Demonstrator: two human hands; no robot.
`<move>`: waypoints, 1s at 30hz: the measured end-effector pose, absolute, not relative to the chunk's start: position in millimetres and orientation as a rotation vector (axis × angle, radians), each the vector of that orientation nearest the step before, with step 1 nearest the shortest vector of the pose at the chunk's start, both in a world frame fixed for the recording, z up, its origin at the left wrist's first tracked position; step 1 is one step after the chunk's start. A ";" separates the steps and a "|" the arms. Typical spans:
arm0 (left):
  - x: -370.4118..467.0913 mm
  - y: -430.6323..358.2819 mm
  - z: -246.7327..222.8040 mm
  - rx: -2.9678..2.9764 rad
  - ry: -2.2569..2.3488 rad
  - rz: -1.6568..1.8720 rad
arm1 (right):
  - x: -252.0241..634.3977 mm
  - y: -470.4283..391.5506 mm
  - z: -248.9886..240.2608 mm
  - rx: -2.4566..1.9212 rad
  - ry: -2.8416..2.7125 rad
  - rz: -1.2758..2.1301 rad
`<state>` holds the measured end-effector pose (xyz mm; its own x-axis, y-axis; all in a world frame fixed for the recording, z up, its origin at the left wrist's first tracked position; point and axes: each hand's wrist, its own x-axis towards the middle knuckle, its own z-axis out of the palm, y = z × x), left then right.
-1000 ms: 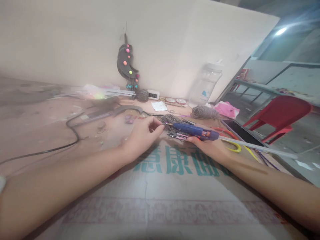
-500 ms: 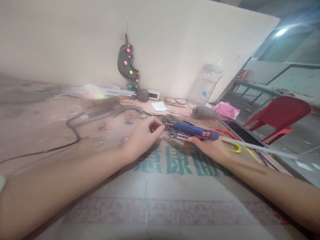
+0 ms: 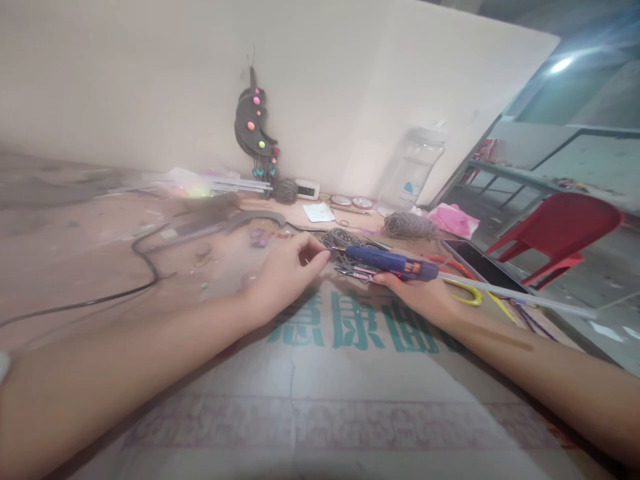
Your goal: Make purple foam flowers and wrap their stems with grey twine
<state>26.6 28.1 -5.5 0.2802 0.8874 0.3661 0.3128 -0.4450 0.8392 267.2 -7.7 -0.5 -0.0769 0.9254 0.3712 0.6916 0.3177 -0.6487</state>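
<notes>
My right hand is wrapped round a blue glue gun, from whose back a long pale glue stick sticks out. The gun's nozzle points left, to the fingertips of my left hand. Thumb and forefinger of that hand are pinched together; whatever lies between them is too small to make out. Grey cord lies in a tangle behind the nozzle. Below the gun, by my right fingers, are small scissors.
Behind stand a clear bottle, grey yarn, a small clock and a decorated grey crescent against the board. At right lie a phone and yellow-handled scissors. A black cable runs at left.
</notes>
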 end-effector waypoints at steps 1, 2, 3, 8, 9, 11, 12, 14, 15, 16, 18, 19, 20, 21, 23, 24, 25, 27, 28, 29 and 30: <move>26.8 28.3 -5.3 1.907 1.078 1.141 | 267.1 -7.8 -0.4 -1.442 -1.827 0.390; 26.9 28.4 -5.1 1.907 1.079 1.142 | 266.9 -8.0 -0.3 -1.448 -1.821 0.384; 27.0 28.4 -4.9 1.907 1.079 1.143 | 266.8 -8.2 0.0 -1.455 -1.814 0.378; 26.5 28.2 -5.1 1.917 1.081 1.140 | 265.9 -8.9 1.8 -1.464 -1.802 0.377; 26.4 28.3 -5.5 1.922 1.082 1.140 | 265.8 -9.0 2.1 -1.464 -1.803 0.381; 26.1 28.5 -6.5 1.930 1.081 1.145 | 265.5 -9.0 2.4 -1.465 -1.805 0.385; 26.0 28.7 -7.0 1.931 1.080 1.147 | 265.3 -9.1 2.4 -1.469 -1.804 0.384; 25.9 28.9 -7.4 1.932 1.072 1.147 | 265.0 -9.3 2.6 -1.476 -1.806 0.381; 26.0 28.8 -7.3 1.932 1.070 1.148 | 264.8 -9.4 2.8 -1.478 -1.805 0.381; 26.0 28.7 -6.9 1.931 1.070 1.146 | 264.6 -9.6 3.0 -1.481 -1.802 0.383; 26.2 28.2 -5.9 1.924 1.076 1.141 | 264.3 -10.0 3.4 -1.483 -1.793 0.389; 26.3 28.1 -5.4 1.920 1.079 1.137 | 264.3 -10.2 3.6 -1.481 -1.788 0.392; 26.4 27.9 -5.2 1.916 1.081 1.134 | 264.2 -10.3 3.6 -1.477 -1.787 0.396; 26.4 27.9 -5.2 1.916 1.081 1.133 | 264.2 -10.4 3.5 -1.473 -1.784 0.400; 26.3 28.0 -5.9 1.921 1.076 1.132 | 264.5 -10.2 2.5 -1.471 -1.764 0.402; 26.2 28.1 -6.4 1.922 1.074 1.132 | 264.9 -9.9 1.7 -1.476 -1.742 0.397; 26.0 28.2 -7.1 1.922 1.072 1.133 | 265.4 -9.6 0.8 -1.483 -1.723 0.391; 25.8 28.4 -8.0 1.922 1.068 1.137 | 266.8 -8.7 -1.1 -1.502 -1.687 0.368; 25.6 28.4 -8.3 1.924 1.066 1.139 | 267.6 -8.3 -1.9 -1.512 -1.683 0.360; 25.5 28.5 -8.4 1.927 1.065 1.140 | 268.4 -8.0 -2.5 -1.521 -1.684 0.350; 25.4 28.5 -8.4 1.932 1.062 1.138 | 269.1 -7.7 -2.9 -1.530 -1.690 0.342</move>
<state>25.4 28.5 -8.4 0.2956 0.8781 0.3762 0.3149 -0.4614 0.8294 269.1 -7.7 -2.9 0.0652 0.9227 0.3799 0.7028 0.2278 -0.6739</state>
